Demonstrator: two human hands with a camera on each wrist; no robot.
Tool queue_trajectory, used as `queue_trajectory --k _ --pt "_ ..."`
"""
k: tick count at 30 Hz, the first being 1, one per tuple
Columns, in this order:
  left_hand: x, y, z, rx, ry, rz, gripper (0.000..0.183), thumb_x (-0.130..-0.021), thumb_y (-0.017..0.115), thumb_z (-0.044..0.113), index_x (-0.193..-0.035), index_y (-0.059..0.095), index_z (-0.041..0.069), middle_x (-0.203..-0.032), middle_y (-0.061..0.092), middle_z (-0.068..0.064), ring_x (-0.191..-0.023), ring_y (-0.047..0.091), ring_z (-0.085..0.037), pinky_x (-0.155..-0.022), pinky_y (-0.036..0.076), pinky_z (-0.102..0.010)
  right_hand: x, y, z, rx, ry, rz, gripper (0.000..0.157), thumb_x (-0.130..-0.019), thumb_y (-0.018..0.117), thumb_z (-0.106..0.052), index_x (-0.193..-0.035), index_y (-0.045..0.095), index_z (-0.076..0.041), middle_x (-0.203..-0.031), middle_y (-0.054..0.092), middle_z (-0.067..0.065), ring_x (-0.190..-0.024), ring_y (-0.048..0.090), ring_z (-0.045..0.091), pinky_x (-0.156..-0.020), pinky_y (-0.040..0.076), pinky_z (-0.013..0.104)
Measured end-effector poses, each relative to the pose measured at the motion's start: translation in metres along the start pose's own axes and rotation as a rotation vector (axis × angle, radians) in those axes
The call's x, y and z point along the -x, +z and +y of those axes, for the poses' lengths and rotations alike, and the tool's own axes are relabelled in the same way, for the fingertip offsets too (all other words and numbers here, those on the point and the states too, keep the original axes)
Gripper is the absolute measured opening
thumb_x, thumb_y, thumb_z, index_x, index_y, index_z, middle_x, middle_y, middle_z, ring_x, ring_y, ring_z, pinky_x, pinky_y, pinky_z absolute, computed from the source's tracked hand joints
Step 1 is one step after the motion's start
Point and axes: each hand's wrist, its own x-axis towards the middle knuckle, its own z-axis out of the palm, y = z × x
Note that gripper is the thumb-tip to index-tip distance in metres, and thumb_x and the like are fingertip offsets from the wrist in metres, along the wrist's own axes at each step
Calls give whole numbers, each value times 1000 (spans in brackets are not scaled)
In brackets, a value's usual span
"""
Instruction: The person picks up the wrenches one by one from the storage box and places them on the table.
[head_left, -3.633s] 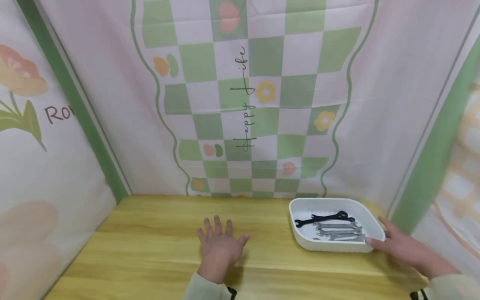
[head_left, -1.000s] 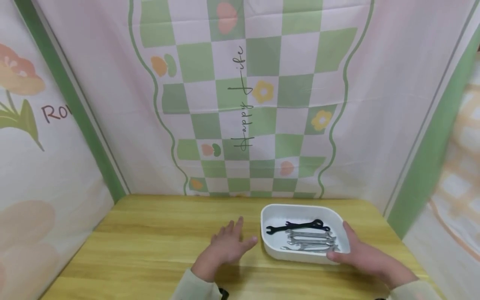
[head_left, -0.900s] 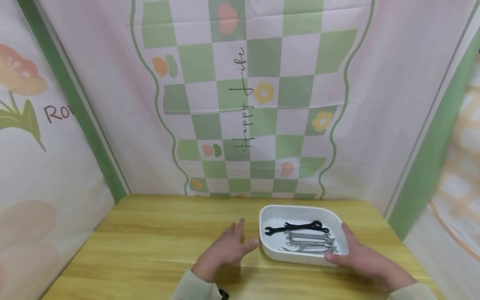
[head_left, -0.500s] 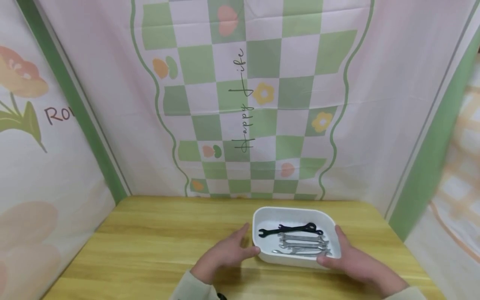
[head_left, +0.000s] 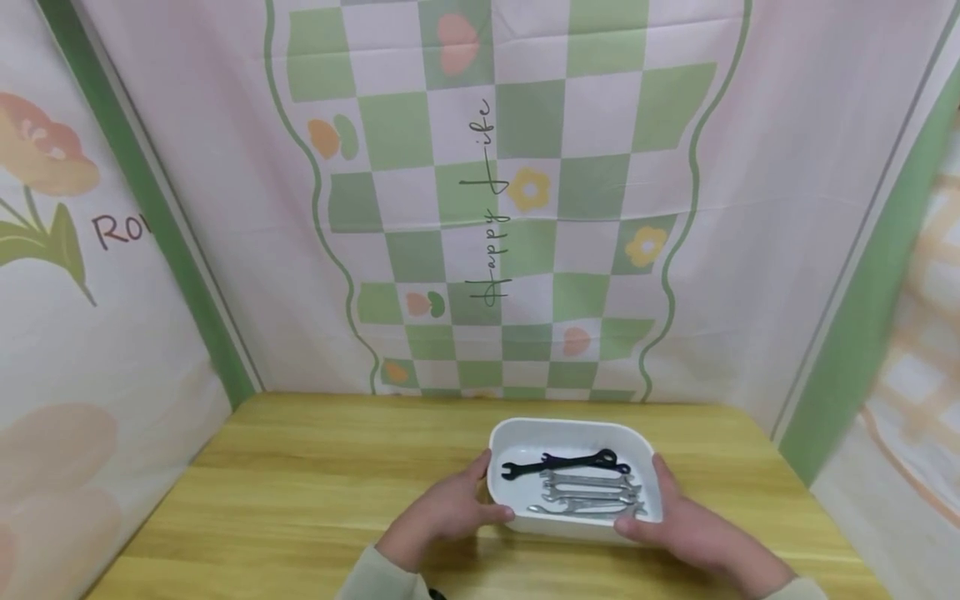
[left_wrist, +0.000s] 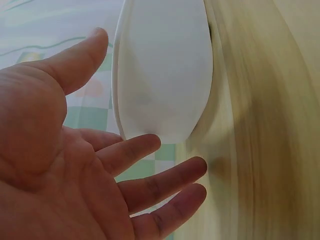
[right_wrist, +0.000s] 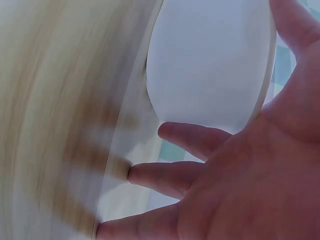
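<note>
A white plastic tray [head_left: 573, 525] stands on the wooden table with several wrenches in it. Two black wrenches [head_left: 562, 463] lie toward the back, and silver wrenches [head_left: 588, 493] lie side by side nearer the front. At the tray's left end is my left hand [head_left: 446, 507], its thumb by the front left corner and its fingers extended and spread. My right hand [head_left: 693, 533] is against the right end, thumb at the front rim and index finger along the side. In the right wrist view the other fingers [right_wrist: 165, 177] are straight, with tips near the tabletop.
The wooden table [head_left: 300, 492] extends to the left of the tray and behind it. A printed checkered curtain [head_left: 517, 250] hangs at the table's back edge. Fabric walls [head_left: 112, 350] enclose both sides.
The tray has slid left and slightly toward me, the right hand moving with it. My left hand has turned toward the tray and now meets its left end.
</note>
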Motion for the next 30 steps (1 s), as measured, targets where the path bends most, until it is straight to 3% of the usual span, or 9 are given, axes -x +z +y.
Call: queue_trajectory --k 7,13,21,30 --pt "3 -1 -5 -48 0 19 96 -87 72 53 -158 26 9 -144 51 -17 -128 49 -40 -102 37 -58 0 5 -6 7 32 4 124 -87 77 -37 -147 -19 13 -138 25 53 -119 48 48 -100 31 68" --pt "6 -3 -7 -73 3 52 93 -86 74 49 -157 30 6 -141 54 -18 -126 51 -37 -101 39 -54 0 10 -15 -4 6 19 124 -85 79 -36 -148 -16 13 -140 25 51 -119 48 47 -100 32 66" --pt "12 -8 -12 -34 6 68 94 -85 77 46 -156 32 5 -143 52 -19 -128 49 -40 -103 37 -57 -3 18 -21 -30 0 25 125 -84 81 -35 -149 -16 11 -141 26 49 -117 49 43 -101 32 64" --pt "22 -12 -20 4 23 67 93 -85 77 44 -155 31 2 -147 48 -18 -131 45 -39 -104 35 -57 -3 25 -29 1 34 18 127 -83 81 -39 -149 -17 11 -132 43 45 -102 58 33 -96 41 58"
